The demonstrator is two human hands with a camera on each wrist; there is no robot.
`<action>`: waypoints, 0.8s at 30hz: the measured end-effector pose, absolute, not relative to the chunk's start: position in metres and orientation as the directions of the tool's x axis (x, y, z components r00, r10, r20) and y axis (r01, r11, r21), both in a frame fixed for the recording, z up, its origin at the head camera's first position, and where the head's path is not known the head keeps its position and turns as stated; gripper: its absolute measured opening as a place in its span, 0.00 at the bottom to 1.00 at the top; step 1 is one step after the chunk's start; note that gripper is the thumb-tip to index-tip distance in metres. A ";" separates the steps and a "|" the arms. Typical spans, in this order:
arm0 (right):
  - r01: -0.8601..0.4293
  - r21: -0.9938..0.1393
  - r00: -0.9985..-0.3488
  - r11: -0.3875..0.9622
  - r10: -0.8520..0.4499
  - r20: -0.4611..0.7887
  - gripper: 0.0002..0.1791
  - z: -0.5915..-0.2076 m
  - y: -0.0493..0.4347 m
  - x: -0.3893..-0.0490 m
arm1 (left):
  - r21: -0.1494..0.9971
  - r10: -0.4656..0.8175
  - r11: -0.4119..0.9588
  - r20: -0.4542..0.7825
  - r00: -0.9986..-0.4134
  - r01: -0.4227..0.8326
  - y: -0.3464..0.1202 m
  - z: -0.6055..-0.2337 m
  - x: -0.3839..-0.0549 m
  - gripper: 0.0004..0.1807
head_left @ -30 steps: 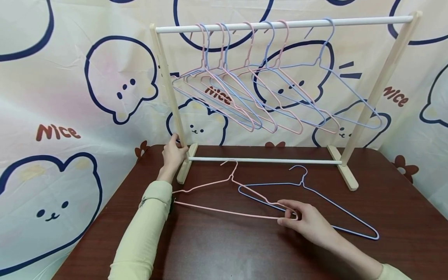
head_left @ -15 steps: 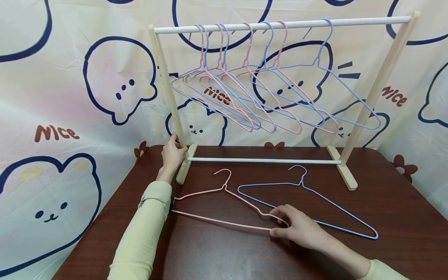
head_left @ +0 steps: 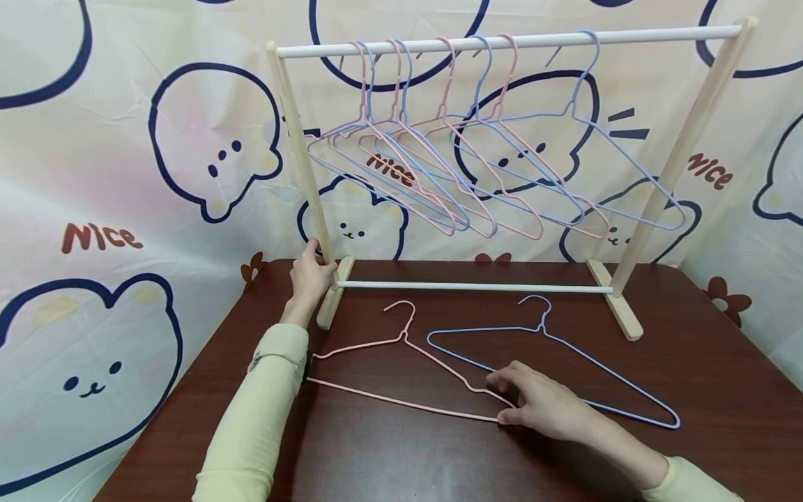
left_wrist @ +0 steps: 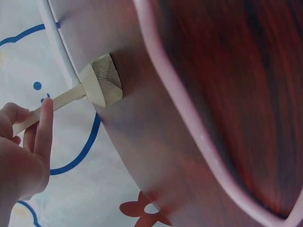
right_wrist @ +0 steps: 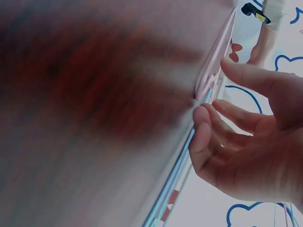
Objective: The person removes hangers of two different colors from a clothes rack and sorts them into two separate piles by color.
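Observation:
My left hand [head_left: 310, 280] grips the lower left post of the white clothes rack [head_left: 401, 50]; in the left wrist view, fingers [left_wrist: 45, 127] curl round the pale wooden post [left_wrist: 66, 98]. On the table lies a pink clothes hanger [head_left: 404, 402], its left end hidden behind my left wrist. My right hand [head_left: 544, 404] is at its right end, which it partly covers. The right wrist view shows thumb and fingers [right_wrist: 201, 135] spread apart, with the pink hanger just past them. A blue clothes hanger [head_left: 611, 371] lies behind and to the right, partly under my right hand.
Several pink and blue hangers [head_left: 447, 188] hang from the rack's top rail, mostly bunched to the left. A lower white bar [head_left: 470, 286] joins the rack's feet. The brown table [head_left: 376, 460] meets a patterned cloth backdrop [head_left: 125, 181] behind.
The pink hanger has come down toward the front and slightly left, and now lies on the table. My right hand has moved with it and loosened its pinch. The left hand stays put.

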State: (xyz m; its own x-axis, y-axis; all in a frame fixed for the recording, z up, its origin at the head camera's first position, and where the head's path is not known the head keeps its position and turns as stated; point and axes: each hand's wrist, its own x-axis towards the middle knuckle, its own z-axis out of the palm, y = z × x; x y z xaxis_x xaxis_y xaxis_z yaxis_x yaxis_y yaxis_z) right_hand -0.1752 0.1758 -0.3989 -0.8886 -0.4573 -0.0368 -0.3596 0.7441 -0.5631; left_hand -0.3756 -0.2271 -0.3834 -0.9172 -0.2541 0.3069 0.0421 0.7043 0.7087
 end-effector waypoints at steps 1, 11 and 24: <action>-0.361 -0.553 -0.889 0.751 -0.456 -0.038 0.26 -0.398 0.176 -0.175 | 0.710 -0.252 0.703 0.305 -0.918 0.043 -0.227 -0.383 -0.375 0.15; -0.401 -0.433 -0.913 0.808 -0.393 0.111 0.26 -0.383 0.184 -0.173 | 0.711 -0.248 0.703 0.292 -0.924 0.036 -0.225 -0.381 -0.374 0.16; -0.488 -0.272 -0.815 0.829 -0.321 0.482 0.29 -0.353 0.203 -0.186 | 0.716 -0.242 0.696 0.302 -0.922 0.052 -0.226 -0.381 -0.374 0.16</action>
State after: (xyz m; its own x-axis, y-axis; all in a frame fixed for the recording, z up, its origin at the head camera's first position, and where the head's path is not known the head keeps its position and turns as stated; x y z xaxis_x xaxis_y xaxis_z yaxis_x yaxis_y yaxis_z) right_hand -0.1856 0.2034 -0.3527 -0.8149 -0.3214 0.4823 -0.4881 0.8293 -0.2721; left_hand -0.3740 -0.2265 -0.3808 -0.9219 -0.2424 0.3022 0.0515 0.6964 0.7158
